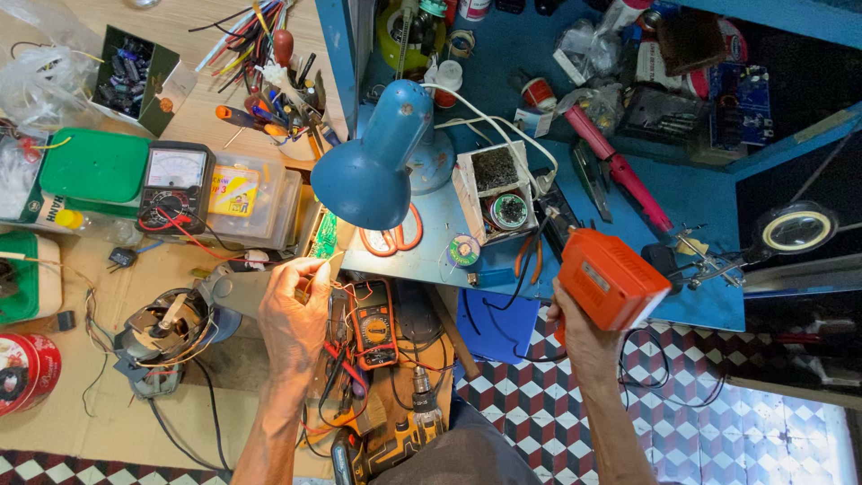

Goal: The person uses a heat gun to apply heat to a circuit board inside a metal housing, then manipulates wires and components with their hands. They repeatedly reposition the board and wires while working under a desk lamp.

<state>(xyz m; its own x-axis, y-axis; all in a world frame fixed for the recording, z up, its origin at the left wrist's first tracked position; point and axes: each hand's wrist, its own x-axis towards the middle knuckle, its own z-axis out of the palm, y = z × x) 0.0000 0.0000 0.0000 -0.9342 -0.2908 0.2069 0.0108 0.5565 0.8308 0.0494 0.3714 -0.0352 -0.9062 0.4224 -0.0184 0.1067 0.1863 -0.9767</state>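
While right hand (575, 328) grips orange tool (611, 278) | left hand (292, 310) pinches wire (310, 262)

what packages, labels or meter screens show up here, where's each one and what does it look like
Analog meter: left of the lamp, black case, pale dial window.
Digital meter: beside the left hand, orange and black, small grey screen.
Clear plastic box: right of the analog meter, with a yellow label.
Cardboard box: top left, dark green, open, small parts inside.
Red tin: far left edge, round, red and white label.
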